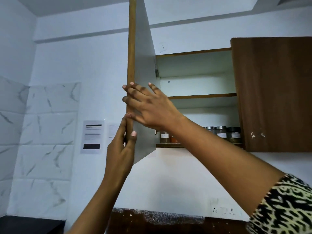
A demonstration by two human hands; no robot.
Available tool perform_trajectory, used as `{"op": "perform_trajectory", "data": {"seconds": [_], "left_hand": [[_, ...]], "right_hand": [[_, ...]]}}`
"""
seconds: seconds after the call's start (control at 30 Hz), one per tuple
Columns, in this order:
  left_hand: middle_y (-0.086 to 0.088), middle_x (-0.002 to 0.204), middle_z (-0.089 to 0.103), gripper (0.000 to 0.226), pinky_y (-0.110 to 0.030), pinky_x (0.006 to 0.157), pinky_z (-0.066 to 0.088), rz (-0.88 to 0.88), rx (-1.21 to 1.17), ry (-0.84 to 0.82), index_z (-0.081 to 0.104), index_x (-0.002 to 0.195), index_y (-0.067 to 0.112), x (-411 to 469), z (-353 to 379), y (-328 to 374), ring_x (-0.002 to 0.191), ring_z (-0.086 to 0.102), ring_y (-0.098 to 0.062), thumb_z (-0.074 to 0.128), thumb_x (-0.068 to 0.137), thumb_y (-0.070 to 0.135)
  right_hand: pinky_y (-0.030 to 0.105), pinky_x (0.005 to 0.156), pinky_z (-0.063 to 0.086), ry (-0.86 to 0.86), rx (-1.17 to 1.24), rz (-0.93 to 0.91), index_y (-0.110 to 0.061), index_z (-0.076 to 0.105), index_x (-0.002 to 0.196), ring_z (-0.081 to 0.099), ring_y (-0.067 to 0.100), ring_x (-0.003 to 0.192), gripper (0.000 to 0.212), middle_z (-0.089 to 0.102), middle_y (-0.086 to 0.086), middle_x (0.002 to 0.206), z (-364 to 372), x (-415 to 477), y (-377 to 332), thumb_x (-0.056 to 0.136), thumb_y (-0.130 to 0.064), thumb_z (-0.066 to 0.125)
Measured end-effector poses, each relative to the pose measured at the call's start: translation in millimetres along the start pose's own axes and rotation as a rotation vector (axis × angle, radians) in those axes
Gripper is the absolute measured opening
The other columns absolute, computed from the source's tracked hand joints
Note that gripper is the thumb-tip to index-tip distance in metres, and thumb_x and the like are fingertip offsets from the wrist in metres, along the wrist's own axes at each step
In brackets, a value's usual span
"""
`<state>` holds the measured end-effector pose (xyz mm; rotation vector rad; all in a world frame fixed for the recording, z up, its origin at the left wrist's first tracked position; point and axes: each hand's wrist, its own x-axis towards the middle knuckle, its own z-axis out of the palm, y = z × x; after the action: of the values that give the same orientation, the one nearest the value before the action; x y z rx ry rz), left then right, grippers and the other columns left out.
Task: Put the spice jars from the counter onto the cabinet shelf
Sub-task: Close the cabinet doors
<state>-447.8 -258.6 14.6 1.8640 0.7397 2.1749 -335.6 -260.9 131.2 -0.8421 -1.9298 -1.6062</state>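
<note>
A: Two hands are on the open left cabinet door in the head view. State each.

B: Left hand: closed on the door's front edge near its lower end, thumb on the pale inner face, fingers on the brown outer side. Right hand: fingers spread, palm flat against the inner face, just above the left hand; it grips nothing. A patterned sleeve covers the right upper arm.

A: Location of the spice jars?

B: Spice jars stand in a row on the bottom cabinet shelf, labels facing out. The right forearm hides the middle of the row. The shelf above carries nothing visible.

A: Other parts?

B: Right cabinet door: closer to shut, covering the cabinet's right side. Worktop: only a dark speckled strip shows at the bottom edge; no jars can be seen on it. Printed sheets are fixed to the wall left of the door.
</note>
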Motion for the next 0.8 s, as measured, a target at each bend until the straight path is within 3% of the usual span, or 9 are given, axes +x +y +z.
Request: {"op": "perform_trajectory", "data": {"seconds": [0.07,0.17,0.23,0.37,0.57,0.8], "left_hand": [[0.023,0.143,0.04,0.053,-0.018,0.098,0.043,0.075,-0.017,-0.052,0.031,0.142,0.043,-4,18,-2,0.127,0.043,0.003,0.052,0.094,0.035],[0.026,0.143,0.041,0.058,-0.03,0.1,0.048,0.17,-0.032,-0.14,0.027,0.14,0.05,-6,50,-4,0.128,0.044,0.004,0.052,0.089,0.046],[0.031,0.144,0.035,0.061,-0.03,0.106,0.042,0.224,-0.051,-0.198,0.024,0.142,0.049,-6,78,-7,0.133,0.038,0.005,0.052,0.088,0.045],[0.016,0.156,0.021,0.073,-0.022,0.112,0.025,0.331,-0.046,-0.27,0.017,0.148,0.035,-5,136,-5,0.143,0.02,0.001,0.054,0.086,0.046],[0.006,0.161,0.004,0.088,-0.047,0.118,0.019,0.521,0.153,-0.324,0.007,0.152,0.027,14,228,-14,0.148,0.002,-0.009,0.051,0.081,0.056],[0.004,0.161,0.005,0.085,-0.049,0.119,0.012,0.702,0.386,-0.323,0.009,0.152,0.023,45,336,-42,0.147,0.001,-0.01,0.04,0.083,0.062]], "right_hand": [[0.053,0.106,0.035,0.066,0.007,0.028,-0.02,0.053,0.129,0.035,0.021,0.139,0.051,0.04,0.004,0.149,0,-18,15,0.091,-0.049,0.034],[0.052,0.105,0.038,0.089,-0.015,0.063,-0.02,0.055,0.127,0.04,0.022,0.137,0.051,0.043,0.004,0.147,-2,-50,40,0.091,-0.049,0.034],[0.051,0.105,0.037,0.097,-0.031,0.087,-0.019,0.054,0.128,0.039,0.023,0.137,0.05,0.041,0.004,0.148,-6,-74,58,0.092,-0.048,0.034],[0.049,0.109,0.032,0.041,-0.088,0.15,-0.019,0.048,0.134,0.031,0.021,0.141,0.051,0.034,0.004,0.152,-7,-120,96,0.094,-0.046,0.031],[0.046,0.112,0.027,-0.019,-0.155,0.236,-0.019,0.041,0.14,0.024,0.019,0.144,0.053,0.027,0.003,0.155,16,-186,162,0.095,-0.045,0.028],[0.045,0.112,0.028,-0.078,-0.155,0.254,-0.016,0.036,0.143,0.028,0.02,0.142,0.056,0.03,0.005,0.154,76,-253,251,0.094,-0.044,0.029]]}}
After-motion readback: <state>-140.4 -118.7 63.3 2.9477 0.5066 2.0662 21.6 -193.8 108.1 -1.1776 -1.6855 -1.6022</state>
